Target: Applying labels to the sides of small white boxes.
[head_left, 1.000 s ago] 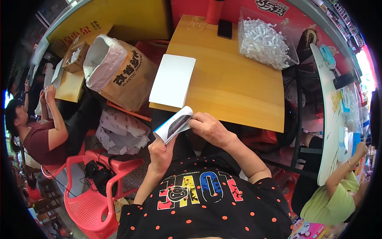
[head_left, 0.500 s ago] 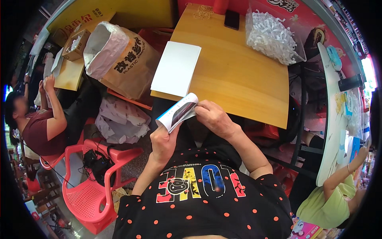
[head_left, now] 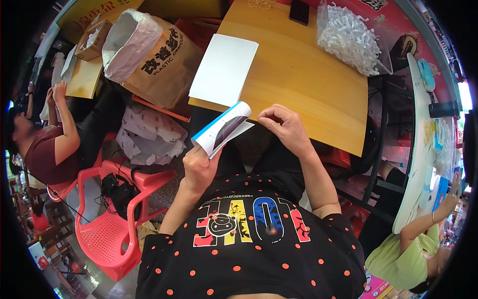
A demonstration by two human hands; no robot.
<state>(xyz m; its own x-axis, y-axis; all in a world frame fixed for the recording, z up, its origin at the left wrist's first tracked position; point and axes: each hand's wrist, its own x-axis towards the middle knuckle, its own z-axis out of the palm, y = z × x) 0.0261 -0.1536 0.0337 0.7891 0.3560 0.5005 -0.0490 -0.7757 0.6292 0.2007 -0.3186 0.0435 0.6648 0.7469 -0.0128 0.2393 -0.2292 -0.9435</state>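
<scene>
My left hand [head_left: 198, 167] grips the lower end of a curled printed leaflet [head_left: 219, 130] with white, blue and dark areas, held in front of my lap. The leaflet's upper sheet bends over, apart from the white layer beneath it. Just right of the leaflet, my right hand [head_left: 289, 128] is closed in a pinch, thumb and forefinger together, off the paper. Whether anything thin sits between those fingertips is hidden. Beyond the leaflet, a stack of white sheets [head_left: 224, 70] lies on the left part of the wooden table [head_left: 303, 94].
A clear bin of white paper strips [head_left: 348, 40] and a dark phone [head_left: 299, 12] are at the table's far side. Left stand a large paper sack [head_left: 169, 70] and a red plastic chair [head_left: 107, 239]. One person [head_left: 52, 144] sits left, another [head_left: 411, 254] right.
My right hand has come off the leaflet and moved right, still pinched. The leaflet's upper sheet now curls further open in my left hand. The view has shifted slightly.
</scene>
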